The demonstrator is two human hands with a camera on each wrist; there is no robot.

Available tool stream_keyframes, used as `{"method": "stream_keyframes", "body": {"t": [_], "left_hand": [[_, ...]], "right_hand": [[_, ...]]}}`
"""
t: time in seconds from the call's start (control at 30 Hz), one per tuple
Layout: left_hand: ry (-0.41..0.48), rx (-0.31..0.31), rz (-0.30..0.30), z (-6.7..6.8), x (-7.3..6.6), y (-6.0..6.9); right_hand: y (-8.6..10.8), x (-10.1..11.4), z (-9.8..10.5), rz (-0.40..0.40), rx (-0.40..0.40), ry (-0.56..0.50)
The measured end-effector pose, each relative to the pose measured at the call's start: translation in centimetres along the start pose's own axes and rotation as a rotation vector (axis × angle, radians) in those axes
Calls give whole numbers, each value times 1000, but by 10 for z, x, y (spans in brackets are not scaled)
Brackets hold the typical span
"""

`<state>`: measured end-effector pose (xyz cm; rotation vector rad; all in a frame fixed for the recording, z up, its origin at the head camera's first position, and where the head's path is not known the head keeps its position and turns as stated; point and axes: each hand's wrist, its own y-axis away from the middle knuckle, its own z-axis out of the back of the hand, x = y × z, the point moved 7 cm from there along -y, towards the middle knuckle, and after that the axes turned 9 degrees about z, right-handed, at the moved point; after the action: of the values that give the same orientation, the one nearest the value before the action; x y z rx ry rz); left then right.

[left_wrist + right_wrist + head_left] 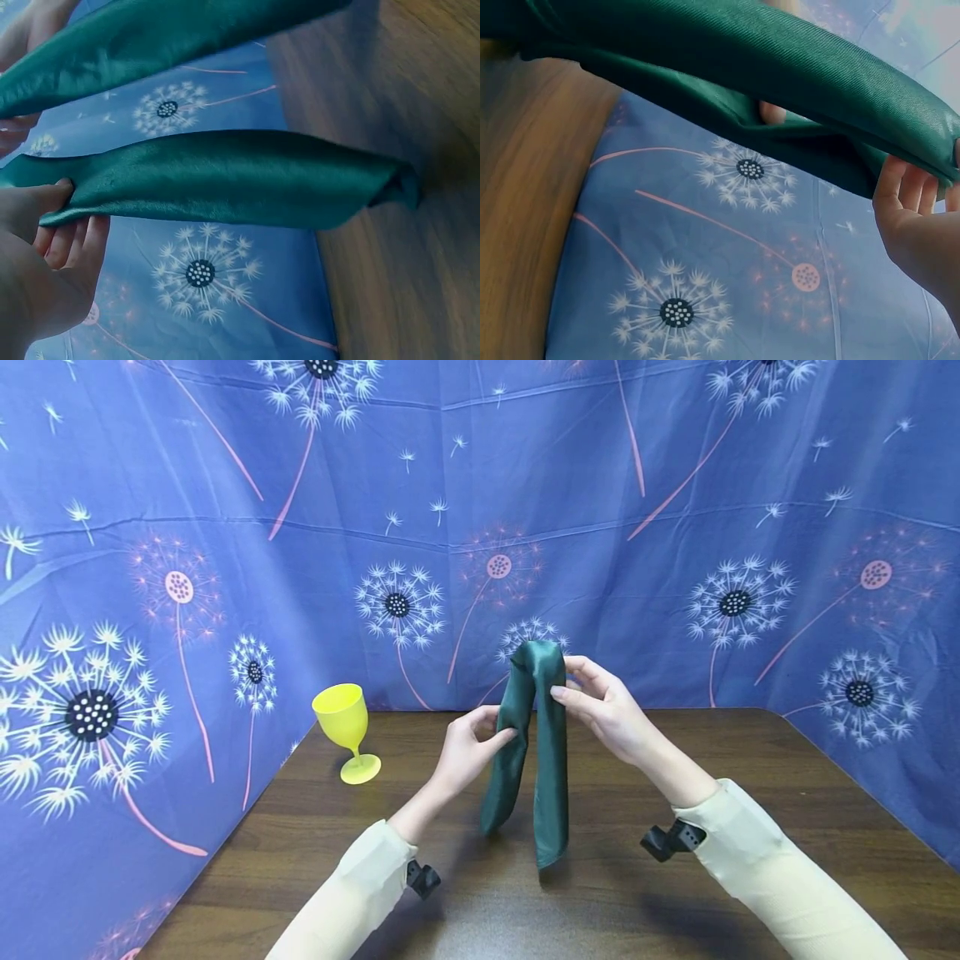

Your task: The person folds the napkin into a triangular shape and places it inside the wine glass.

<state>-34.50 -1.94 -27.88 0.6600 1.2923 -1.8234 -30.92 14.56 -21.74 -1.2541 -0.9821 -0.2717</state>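
A strip of shiny dark green cloth (551,760), like a narrow scarf, hangs folded over at its top in an upside-down U above the table. My left hand (467,752) pinches its left length between thumb and fingers, partway down. Higher up, my right hand (606,706) holds the right length near the fold, thumb in front and fingers behind. In the left wrist view the left length (225,180) ends in a loose, rolled tip. The right wrist view shows the cloth (780,67) running across the top, with the right fingers (904,184) under its edge.
A yellow plastic goblet (343,718) stands upright at the back left of the brown wooden table (315,860). Behind and to the left hangs a blue curtain (585,568) with a dandelion print. Black wrist straps (673,839) sit near the cream sleeves.
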Motion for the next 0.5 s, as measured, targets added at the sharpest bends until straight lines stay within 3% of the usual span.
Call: {"method": "stream_keyframes", "body": {"t": [0.27,0.4,0.5], "left_hand": [[88,-9,40,3,-36,5],[147,17,76,-1,-34,4],[213,81,145,-10,-20,1]], "right_hand": [[-4,-1,-4,19,-12,-13],[-7,-3,-5,26,-43,1],[-8,-4,-5,25,-69,15]]}}
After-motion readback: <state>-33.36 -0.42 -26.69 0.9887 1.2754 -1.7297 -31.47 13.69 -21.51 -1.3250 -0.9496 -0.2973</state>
